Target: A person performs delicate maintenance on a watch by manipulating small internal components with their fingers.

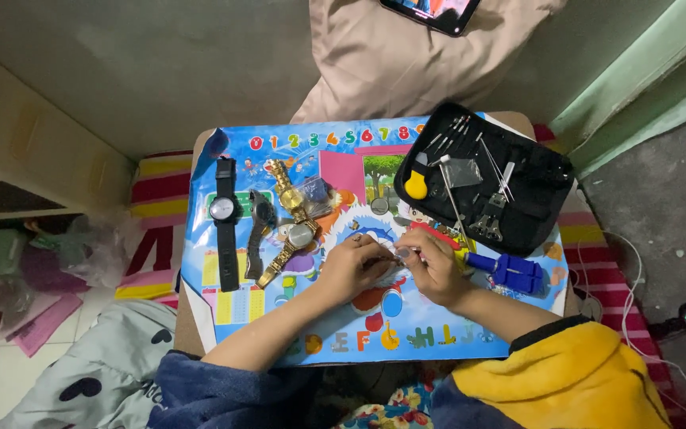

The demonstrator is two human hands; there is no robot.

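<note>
- My left hand (352,264) and right hand (435,266) pinch one small silver watch part (401,253) together.
- A blue plastic tool (511,272) lies just beside my right hand.

I see both forearms angling up from the lower edge and converging at centre. My left hand (352,264) lies knuckles up, fingers curled inward. My right hand (437,266) faces it, fingers bent and pinched together. The fingertips of the two hands meet, nearly touching, between them.
</note>
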